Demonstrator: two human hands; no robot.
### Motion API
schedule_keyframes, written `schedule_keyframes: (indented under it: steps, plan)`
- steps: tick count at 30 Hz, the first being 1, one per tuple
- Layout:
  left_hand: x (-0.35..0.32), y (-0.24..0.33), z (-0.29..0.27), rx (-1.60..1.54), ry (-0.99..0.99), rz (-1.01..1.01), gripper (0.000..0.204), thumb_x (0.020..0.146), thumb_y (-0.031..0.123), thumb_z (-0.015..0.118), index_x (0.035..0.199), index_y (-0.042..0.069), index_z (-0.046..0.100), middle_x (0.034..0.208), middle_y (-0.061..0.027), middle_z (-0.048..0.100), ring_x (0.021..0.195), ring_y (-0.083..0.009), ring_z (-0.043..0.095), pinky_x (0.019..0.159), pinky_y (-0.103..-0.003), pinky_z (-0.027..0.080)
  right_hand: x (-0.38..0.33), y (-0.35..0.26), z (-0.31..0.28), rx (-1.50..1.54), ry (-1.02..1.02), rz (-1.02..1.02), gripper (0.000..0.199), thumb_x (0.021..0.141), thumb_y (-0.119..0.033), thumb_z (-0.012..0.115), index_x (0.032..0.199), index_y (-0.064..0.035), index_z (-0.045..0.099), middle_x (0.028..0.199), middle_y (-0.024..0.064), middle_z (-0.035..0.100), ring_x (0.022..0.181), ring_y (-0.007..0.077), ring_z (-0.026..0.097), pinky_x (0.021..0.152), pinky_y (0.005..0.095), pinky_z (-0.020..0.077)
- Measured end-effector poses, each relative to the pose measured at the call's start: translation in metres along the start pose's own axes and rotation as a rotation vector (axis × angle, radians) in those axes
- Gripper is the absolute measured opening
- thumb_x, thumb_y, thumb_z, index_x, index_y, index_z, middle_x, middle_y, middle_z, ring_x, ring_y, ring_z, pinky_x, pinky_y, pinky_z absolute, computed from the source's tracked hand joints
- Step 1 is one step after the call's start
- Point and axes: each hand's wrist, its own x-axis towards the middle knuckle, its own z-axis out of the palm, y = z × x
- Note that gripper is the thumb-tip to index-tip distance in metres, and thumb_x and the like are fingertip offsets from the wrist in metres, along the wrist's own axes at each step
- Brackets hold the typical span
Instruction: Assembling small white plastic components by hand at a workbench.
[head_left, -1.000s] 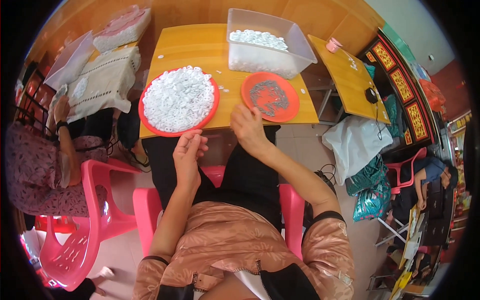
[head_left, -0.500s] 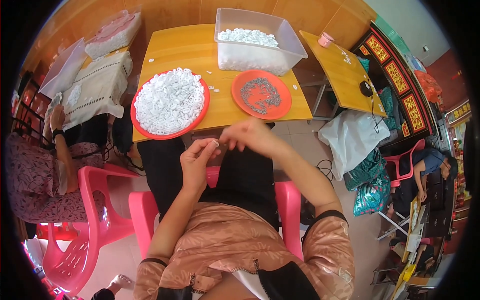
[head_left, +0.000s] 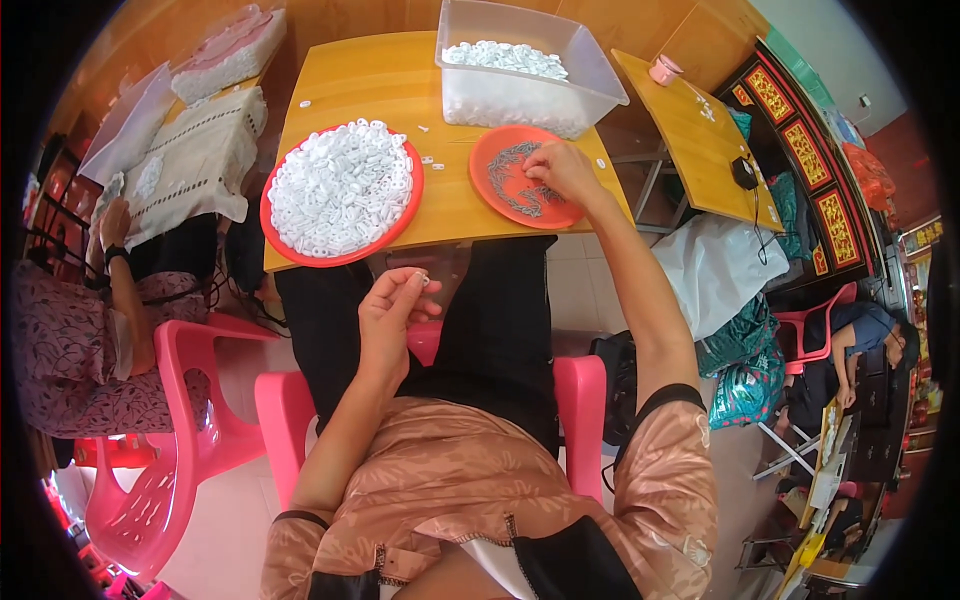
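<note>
Your left hand (head_left: 392, 303) pinches a small white piece (head_left: 425, 279). Your right hand (head_left: 563, 171) likely picks at grey pins (head_left: 500, 172); I can't tell if its fingers meet. Next needs a gentle pinch.

A coppery, pale-patterned, short-sleeved top (head_left: 460, 450) was worn; its sleeves (head_left: 665, 480) were edged with black bands (head_left: 672, 393); black trousers (head_left: 500, 310) were worn below.

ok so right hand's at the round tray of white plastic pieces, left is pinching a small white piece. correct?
One fix: the head view shows the right hand at the orange-red plate of small grey metal pieces. Left hand pinching a small white piece stands.
</note>
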Motion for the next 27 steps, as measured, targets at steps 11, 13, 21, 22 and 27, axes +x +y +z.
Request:
schedule_keyframes:
  steps: [11, 13, 21, 22, 27]
  plan:
    - [-0.001, -0.001, 0.001, 0.0, -0.007, -0.011, 0.014, 0.09, 0.018, 0.056, 0.097, 0.007, 0.059, 0.086, -0.0039, 0.065, 0.064, -0.0062, 0.057, 0.056, -0.017, 0.04, 0.02, 0.0, 0.017, -0.324, -0.089, -0.239, 0.012, 0.072, -0.013, 0.058, 0.071, -0.0012, 0.055, 0.077, 0.0159, 0.058, 0.077, 0.034, 0.057, 0.069, 0.0421, 0.0452]
    - [0.0, -0.001, -0.002, -0.008, -0.003, -0.008, 0.014, 0.09, 0.018, 0.056, 0.097, 0.007, 0.059, 0.086, -0.0038, 0.065, 0.064, -0.0061, 0.057, 0.057, -0.017, 0.04, 0.019, -0.004, 0.015, -0.22, -0.1, -0.179, 0.012, 0.072, -0.012, 0.058, 0.071, -0.0008, 0.055, 0.076, 0.0168, 0.058, 0.077, 0.0333, 0.057, 0.069, 0.0404, 0.0455]
    - [0.002, -0.001, -0.005, -0.001, 0.019, 0.011, 0.013, 0.09, 0.018, 0.056, 0.096, 0.007, 0.059, 0.086, -0.0036, 0.065, 0.064, -0.0058, 0.057, 0.057, -0.017, 0.04, 0.01, -0.001, 0.01, 0.275, 0.158, 0.109, 0.014, 0.069, -0.012, 0.062, 0.071, 0.0018, 0.058, 0.066, 0.0145, 0.061, 0.061, 0.0219, 0.061, 0.058, 0.034, 0.048]
    - [0.001, -0.001, -0.005, -0.001, 0.018, 0.011, 0.013, 0.09, 0.018, 0.056, 0.096, 0.007, 0.059, 0.086, -0.0036, 0.065, 0.064, -0.0058, 0.057, 0.057, -0.017, 0.04, 0.009, 0.001, 0.013, 0.306, 0.162, 0.127, 0.011, 0.07, -0.009, 0.063, 0.072, 0.0017, 0.06, 0.065, 0.012, 0.062, 0.058, 0.0182, 0.06, 0.056, 0.0314, 0.0479]
    - [0.001, -0.001, -0.003, -0.005, 0.02, -0.007, 0.013, 0.089, 0.018, 0.056, 0.096, 0.007, 0.059, 0.085, -0.0034, 0.065, 0.063, -0.0055, 0.056, 0.056, -0.017, 0.039, 0.009, 0.017, 0.016, 0.725, 0.098, 0.255, 0.01, 0.072, -0.001, 0.065, 0.082, 0.0012, 0.066, 0.066, 0.0061, 0.064, 0.056, 0.0106, 0.058, 0.053, 0.0245, 0.0474]
